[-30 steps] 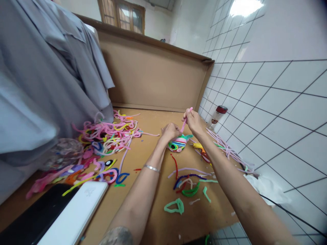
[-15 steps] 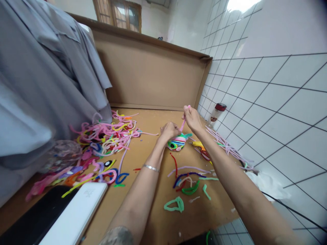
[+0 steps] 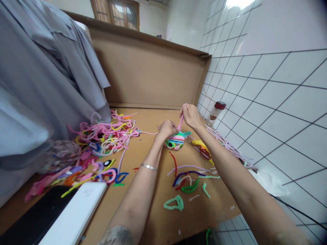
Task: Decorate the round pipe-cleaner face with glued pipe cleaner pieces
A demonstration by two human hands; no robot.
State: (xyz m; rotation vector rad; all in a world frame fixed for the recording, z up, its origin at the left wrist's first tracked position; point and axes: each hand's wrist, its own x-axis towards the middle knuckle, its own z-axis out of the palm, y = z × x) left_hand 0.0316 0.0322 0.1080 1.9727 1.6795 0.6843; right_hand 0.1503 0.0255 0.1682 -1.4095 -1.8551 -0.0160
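A round, striped figure [image 3: 175, 141] made of coloured pipe cleaners, with a green-and-black eye and a teal piece on top, rests on the cardboard. My left hand [image 3: 167, 129] is closed at its upper left, the fingertips at the base of a pink pipe cleaner [image 3: 181, 123]. That pipe cleaner rises from the figure's top. Higher up and to the right, my right hand [image 3: 190, 115] pinches its upper end. The left palm hides part of the figure, so I cannot tell whether those fingers grip the figure too.
A heap of pipe cleaners [image 3: 112, 134] lies left. A yellow glue gun [image 3: 201, 145], red-handled scissors [image 3: 205, 153] and a lidded jar [image 3: 216, 111] are right. Loose pieces, including a green loop [image 3: 175, 203], lie in front. A white slab-shaped device [image 3: 76, 211] sits front left.
My right hand has shifted slightly left and up with the pink pipe cleaner, more of which shows between the hands. The left hand holds nearly the same place.
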